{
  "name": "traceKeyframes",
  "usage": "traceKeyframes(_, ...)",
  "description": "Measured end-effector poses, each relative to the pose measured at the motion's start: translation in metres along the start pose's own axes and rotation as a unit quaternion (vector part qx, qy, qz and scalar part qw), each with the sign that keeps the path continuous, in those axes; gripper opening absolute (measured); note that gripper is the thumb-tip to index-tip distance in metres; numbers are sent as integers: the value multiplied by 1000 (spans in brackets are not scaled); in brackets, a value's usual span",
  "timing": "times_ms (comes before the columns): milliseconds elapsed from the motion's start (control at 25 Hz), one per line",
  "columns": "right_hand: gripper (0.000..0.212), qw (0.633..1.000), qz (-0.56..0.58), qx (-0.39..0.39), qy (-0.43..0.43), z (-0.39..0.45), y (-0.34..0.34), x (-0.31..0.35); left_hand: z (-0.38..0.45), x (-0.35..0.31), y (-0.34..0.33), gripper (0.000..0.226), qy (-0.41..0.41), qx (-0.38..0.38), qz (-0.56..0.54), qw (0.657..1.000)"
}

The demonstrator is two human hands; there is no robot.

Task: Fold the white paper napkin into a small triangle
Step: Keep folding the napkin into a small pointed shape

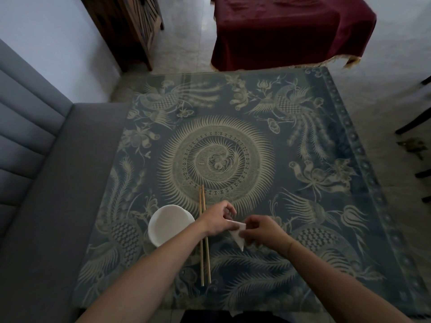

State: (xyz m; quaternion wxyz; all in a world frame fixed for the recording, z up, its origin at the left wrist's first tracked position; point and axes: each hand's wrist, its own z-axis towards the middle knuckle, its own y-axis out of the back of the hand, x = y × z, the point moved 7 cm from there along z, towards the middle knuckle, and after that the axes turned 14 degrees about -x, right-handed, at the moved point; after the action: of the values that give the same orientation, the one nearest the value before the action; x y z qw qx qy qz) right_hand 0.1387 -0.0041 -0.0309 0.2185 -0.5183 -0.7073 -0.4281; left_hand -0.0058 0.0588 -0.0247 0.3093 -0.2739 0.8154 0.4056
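Fingers [233,227] pinch napkin [238,236] above blue patterned tablecloth [303,206]; grey sofa [46,183] left.

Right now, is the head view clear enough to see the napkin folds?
Head view: dim and soft; the white napkin stands out but its creases blur, both hands cover its edges. Wide-angle bending curves the table edges. Faint glare near the far edge.

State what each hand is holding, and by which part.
Both hold the white napkin: the left hand pinches its upper left edge, the right hand its right edge.
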Motion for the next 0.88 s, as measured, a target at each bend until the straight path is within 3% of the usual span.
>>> traceKeyframes(320, 13, 996, 43, 13, -81, -2, -9, -11, -16, 39, -5, 14, 109, -113, -167, 973)
traceKeyframes(560, 2, 996, -72, -42, -15, 8, -11, -3, -13, 29, 7, 14, 55, -129, -47, 989)
traceKeyframes(880, 3, 978, -177, -107, 24, 22, -12, 8, 5, 11, 19, 9, 11, -157, 137, 978)
